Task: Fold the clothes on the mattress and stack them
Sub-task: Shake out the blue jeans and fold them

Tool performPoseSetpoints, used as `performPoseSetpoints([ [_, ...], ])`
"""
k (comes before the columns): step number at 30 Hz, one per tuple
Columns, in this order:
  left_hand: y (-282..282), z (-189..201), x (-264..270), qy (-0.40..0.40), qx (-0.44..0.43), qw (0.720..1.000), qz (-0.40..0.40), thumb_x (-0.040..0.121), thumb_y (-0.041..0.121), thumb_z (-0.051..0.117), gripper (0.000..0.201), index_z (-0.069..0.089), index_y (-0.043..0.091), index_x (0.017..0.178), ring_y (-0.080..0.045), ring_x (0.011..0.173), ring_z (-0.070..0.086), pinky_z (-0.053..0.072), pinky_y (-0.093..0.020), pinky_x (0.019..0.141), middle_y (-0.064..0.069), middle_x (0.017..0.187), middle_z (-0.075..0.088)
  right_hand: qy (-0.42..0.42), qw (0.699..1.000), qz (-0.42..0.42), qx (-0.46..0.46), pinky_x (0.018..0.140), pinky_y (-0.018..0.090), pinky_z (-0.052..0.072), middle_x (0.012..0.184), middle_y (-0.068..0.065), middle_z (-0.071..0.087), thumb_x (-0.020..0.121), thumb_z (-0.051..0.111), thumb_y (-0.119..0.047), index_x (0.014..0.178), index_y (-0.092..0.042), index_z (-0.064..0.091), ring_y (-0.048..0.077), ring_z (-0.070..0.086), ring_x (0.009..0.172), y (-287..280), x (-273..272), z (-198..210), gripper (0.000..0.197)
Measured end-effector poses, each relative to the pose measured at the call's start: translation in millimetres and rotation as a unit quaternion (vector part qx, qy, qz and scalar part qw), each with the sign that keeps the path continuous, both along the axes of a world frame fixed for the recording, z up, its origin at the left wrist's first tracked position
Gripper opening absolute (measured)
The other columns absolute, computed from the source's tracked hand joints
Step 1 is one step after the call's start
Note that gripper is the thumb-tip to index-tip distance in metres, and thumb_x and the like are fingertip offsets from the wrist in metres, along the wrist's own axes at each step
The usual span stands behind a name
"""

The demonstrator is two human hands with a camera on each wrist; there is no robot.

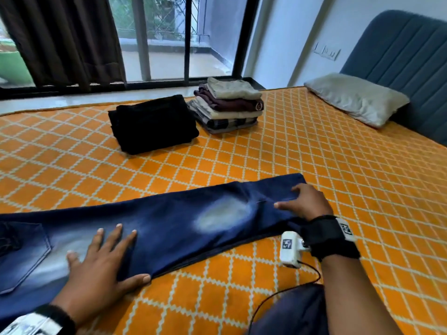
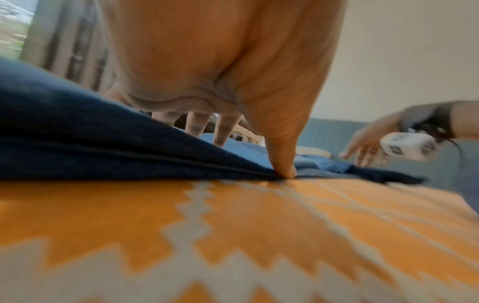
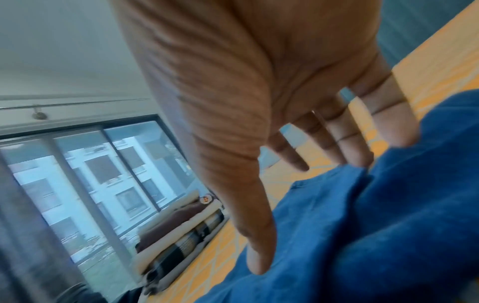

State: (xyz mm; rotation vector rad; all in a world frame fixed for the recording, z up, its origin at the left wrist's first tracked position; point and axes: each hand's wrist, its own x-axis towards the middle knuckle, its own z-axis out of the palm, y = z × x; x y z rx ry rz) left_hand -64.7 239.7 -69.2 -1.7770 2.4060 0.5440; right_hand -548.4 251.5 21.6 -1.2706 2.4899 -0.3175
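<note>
Dark blue jeans [image 1: 174,223] with faded patches lie lengthwise across the near part of the orange mattress [image 1: 314,153], legs laid one over the other. My left hand [image 1: 106,257] presses flat on the thigh area, fingers spread, thumb at the near edge of the jeans [image 2: 77,143]. My right hand [image 1: 302,201] rests with straight fingers on the leg end near the hems; the right wrist view shows those fingers [image 3: 350,147] touching the blue cloth [image 3: 362,235]. Folded black trousers [image 1: 152,124] and a stack of folded clothes [image 1: 227,105] sit at the far side.
A grey pillow [image 1: 355,100] lies at the far right against a blue padded headboard [image 1: 399,56]. A window with a dark curtain [image 1: 60,39] runs behind the mattress. A cable from the right wrist camera [image 1: 291,250] trails near my knee.
</note>
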Motion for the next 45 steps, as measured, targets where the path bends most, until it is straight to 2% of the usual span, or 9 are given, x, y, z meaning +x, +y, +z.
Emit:
performPoseSetpoints([
  [5,10.2,25.2,-56.2,-0.034,-0.035,0.993,-0.105,0.071,0.089,0.042,0.091,0.059,0.034,0.141,-0.029,0.128,0.062,0.058,-0.051,0.082,0.001,0.147,0.059,-0.106,0.983,-0.151,0.013,0.089,0.040,0.052,0.143,0.015,0.058,0.039,0.085,-0.083,0.152,-0.010,0.039,0.035,0.061,0.125,-6.1,-29.2,-26.5,0.142],
  [8,8.9,43.9,-109.0,-0.030,-0.022,0.985,-0.167,0.072,0.085,0.044,0.090,0.050,0.037,0.148,-0.026,0.137,0.055,0.055,-0.046,0.092,0.005,0.156,0.048,-0.194,0.932,-0.293,-0.090,0.089,0.044,0.049,0.142,0.025,0.054,0.078,0.089,-0.041,0.149,-0.002,0.023,0.042,0.056,0.129,-21.1,-40.2,-27.0,0.104],
  [12,-0.5,74.4,-179.7,-0.025,-0.031,0.968,-0.249,0.085,0.073,0.059,0.091,0.023,0.037,0.160,-0.015,0.152,0.028,0.037,-0.039,0.114,0.012,0.167,0.024,-0.312,0.830,-0.374,-0.271,0.083,0.041,0.054,0.144,0.023,0.052,0.080,0.078,-0.012,0.157,-0.012,0.023,0.038,0.061,0.121,-28.4,-56.4,-21.7,0.094],
  [17,-31.5,97.4,-282.3,0.136,-0.061,0.971,-0.189,0.072,0.079,0.071,0.129,-0.002,0.028,0.164,-0.018,0.148,0.036,0.038,-0.038,0.115,0.005,0.166,0.030,-0.478,0.780,-0.140,-0.379,0.048,0.025,0.035,0.097,0.011,0.071,0.082,0.080,-0.003,0.135,-0.012,0.060,0.017,0.053,0.059,-23.9,-34.6,23.2,0.058],
  [21,-62.0,99.1,-344.6,0.357,-0.100,0.928,-0.028,0.070,0.044,0.079,0.085,0.046,0.024,0.146,-0.026,0.105,0.070,0.056,-0.035,0.081,0.001,0.112,0.073,-0.570,0.761,0.083,-0.300,0.055,0.028,0.045,0.112,0.018,0.076,0.097,0.065,-0.003,0.135,-0.020,0.064,0.020,0.066,0.075,-10.6,-19.2,42.7,0.042],
  [25,-88.0,107.9,-342.7,0.417,-0.105,0.899,0.080,0.067,0.031,0.055,0.053,0.075,0.020,0.115,-0.025,0.090,0.070,0.058,-0.038,0.081,-0.003,0.093,0.073,-0.326,0.899,-0.057,-0.285,0.065,0.034,0.049,0.088,0.007,0.078,0.083,0.084,-0.014,0.104,-0.022,0.074,0.016,0.069,0.075,-8.0,-43.7,25.8,0.024],
  [28,-108.6,117.8,-319.8,0.465,-0.121,0.869,0.122,0.068,0.028,0.055,0.042,0.078,0.023,0.103,-0.018,0.081,0.069,0.061,-0.046,0.080,0.001,0.086,0.073,-0.188,0.982,0.003,-0.006,0.077,0.038,0.058,0.084,0.001,0.072,0.054,0.102,-0.039,0.085,-0.020,0.070,0.021,0.070,0.083,-5.2,-33.5,1.0,0.048],
  [35,-137.6,181.1,-277.5,0.613,-0.130,0.752,0.205,0.076,0.020,0.062,0.022,0.082,0.021,0.085,-0.024,0.078,0.068,0.057,-0.046,0.078,-0.008,0.087,0.078,-0.055,0.982,0.086,0.161,0.074,0.037,0.054,0.110,0.006,0.070,0.063,0.095,-0.041,0.112,-0.017,0.061,0.034,0.068,0.100,-3.1,7.7,-10.6,0.065],
  [45,-109.2,216.9,-267.4,0.622,-0.128,0.759,0.142,0.091,0.004,0.066,0.018,0.080,0.013,0.097,-0.014,0.080,0.069,0.060,-0.040,0.083,-0.005,0.090,0.077,0.036,0.990,-0.122,0.067,0.096,0.050,0.046,0.122,0.016,0.068,0.086,0.071,-0.028,0.115,-0.013,0.067,0.040,0.063,0.114,2.6,-30.0,8.4,0.033],
])
